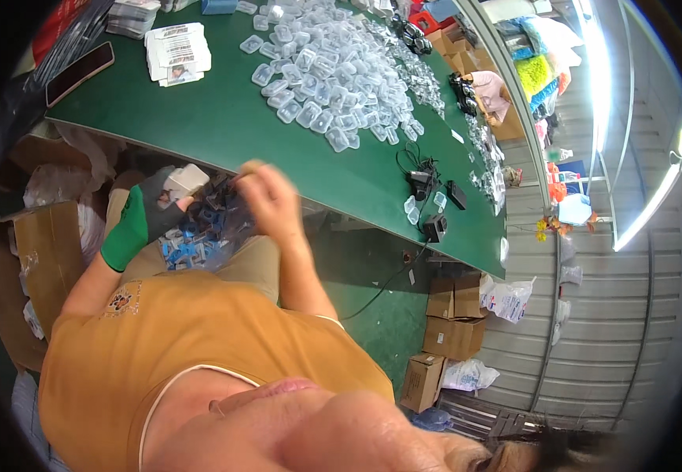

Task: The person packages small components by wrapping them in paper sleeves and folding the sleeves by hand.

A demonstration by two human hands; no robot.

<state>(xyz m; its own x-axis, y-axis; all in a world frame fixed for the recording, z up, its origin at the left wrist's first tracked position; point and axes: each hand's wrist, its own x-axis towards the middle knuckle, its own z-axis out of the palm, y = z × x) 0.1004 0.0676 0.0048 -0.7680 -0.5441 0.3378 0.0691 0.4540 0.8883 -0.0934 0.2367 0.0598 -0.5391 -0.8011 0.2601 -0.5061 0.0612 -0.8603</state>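
My left hand (150, 211), in a green and dark grey glove with bare fingertips, is closed around a small white box-shaped piece (187, 182) just below the table's front edge. My right hand (268, 203) is bare and raised to the right of it, beside the same edge. Motion smears its fingers, so whether they hold anything is hidden. On my lap, under both hands, lies a clear plastic bag (235, 223) with many small blue and white pieces (191, 248). Their exact kind is too small to make out.
The green table (199, 118) carries a heap of small clear plastic cases (333, 75), flat white printed cards (178, 51), a phone (80, 74) and black adapters with cables (421, 182). An open cardboard box (54, 252) stands at my left; stacked cartons (452, 334) are at the right.
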